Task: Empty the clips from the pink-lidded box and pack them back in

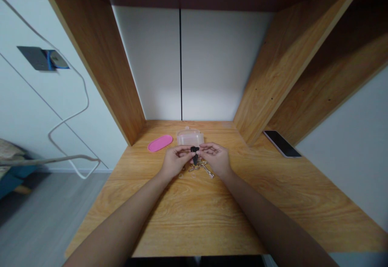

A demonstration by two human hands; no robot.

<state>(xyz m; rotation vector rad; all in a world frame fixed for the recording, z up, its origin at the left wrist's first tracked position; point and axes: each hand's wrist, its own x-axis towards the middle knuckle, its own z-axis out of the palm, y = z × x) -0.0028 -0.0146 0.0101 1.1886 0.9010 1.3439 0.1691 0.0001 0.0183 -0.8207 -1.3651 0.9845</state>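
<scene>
A small black key fob (pixel 195 154) stands between my left hand (pixel 175 162) and my right hand (pixel 216 158), pinched by the fingertips of both. Metal rings and a short metal chain (pixel 202 169) lie on the wooden desk (pixel 194 218) right below it and seem linked to it. Just behind my hands sits a translucent plastic box (pixel 190 137). A pink oval lid (pixel 160 143) lies flat to its left, nearer my left hand.
Wooden side panels (pixel 100 73) and a white back panel (pixel 182 65) enclose the desk. A black phone (pixel 281 143) lies at the far right. A pale cable (pixel 68 125) hangs by the wall socket at left.
</scene>
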